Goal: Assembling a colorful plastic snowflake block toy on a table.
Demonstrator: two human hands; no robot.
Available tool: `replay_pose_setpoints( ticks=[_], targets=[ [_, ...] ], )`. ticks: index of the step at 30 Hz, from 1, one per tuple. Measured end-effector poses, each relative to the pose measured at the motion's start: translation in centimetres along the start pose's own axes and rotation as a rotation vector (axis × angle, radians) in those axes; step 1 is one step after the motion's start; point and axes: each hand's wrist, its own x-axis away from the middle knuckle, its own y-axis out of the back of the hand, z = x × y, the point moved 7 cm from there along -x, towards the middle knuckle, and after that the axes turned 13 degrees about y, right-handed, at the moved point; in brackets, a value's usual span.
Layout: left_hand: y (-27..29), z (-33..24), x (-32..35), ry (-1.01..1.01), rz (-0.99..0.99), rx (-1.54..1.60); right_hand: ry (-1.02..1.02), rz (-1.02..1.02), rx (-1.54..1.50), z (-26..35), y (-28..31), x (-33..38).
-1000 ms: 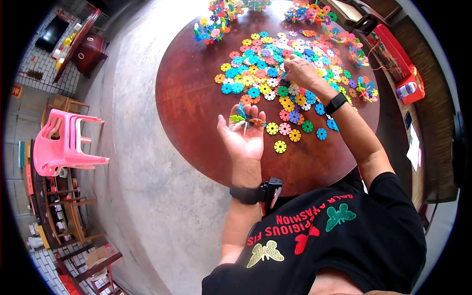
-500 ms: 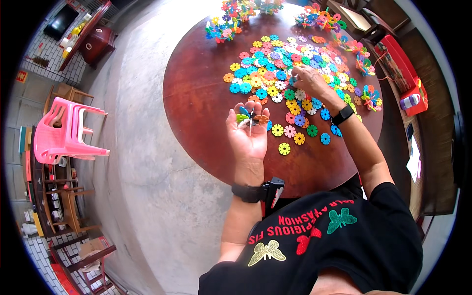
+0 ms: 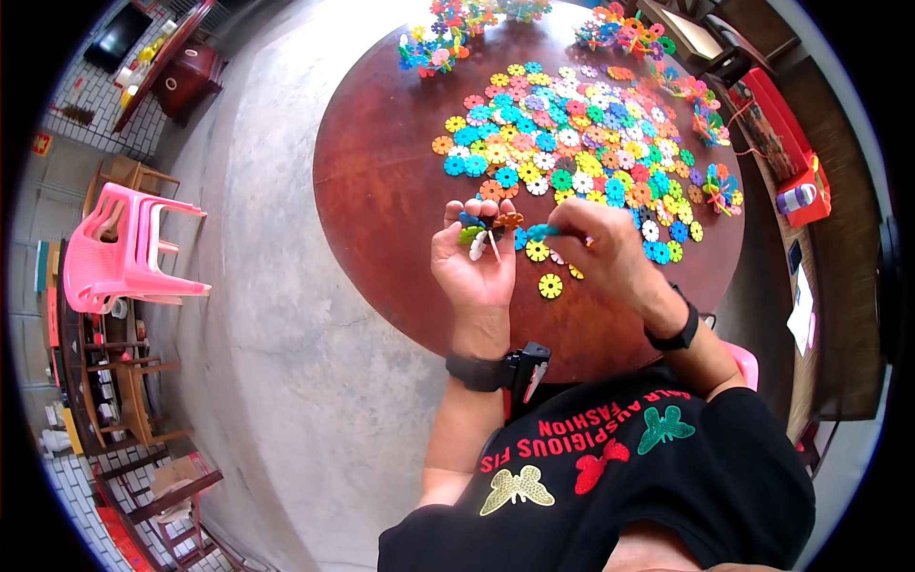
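Note:
My left hand (image 3: 474, 272), palm up over the table's near left part, holds a small cluster of joined flower-shaped plastic discs (image 3: 486, 232) in green, white, blue and orange. Its fingers curl around the cluster. Close beside it, my right hand (image 3: 605, 248) pinches a blue flower disc (image 3: 541, 232) between thumb and fingertips. The blue disc is just right of the cluster's orange piece; whether they touch I cannot tell. Under and beyond both hands, many loose flower discs (image 3: 534, 143) in mixed colours spread across the round brown table (image 3: 381, 181).
Finished-looking clusters of joined discs (image 3: 434, 52) stand along the table's far and right edges, such as one (image 3: 721, 191) at the right. A red box (image 3: 810, 191) is on a bench at the right. Stacked pink plastic stools (image 3: 119, 250) stand on the floor at the left.
My right hand has come back from the pile toward my left hand, carrying a blue disc. My left hand has stayed nearly in place, its cluster slightly turned.

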Motion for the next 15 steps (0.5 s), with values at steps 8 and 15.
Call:
replay_pose_setpoints(
  ticks=[8,15],
  targets=[
    [-0.5,1.1,0.3,-0.027,-0.153,-0.115,-0.026,-0.025,0.021,-0.8,-2.4,1.0],
    [0.1,0.9,0.4,-0.041,-0.245,-0.163,0.064,-0.007,0.118,-0.5,-3.1,1.2]
  ],
)
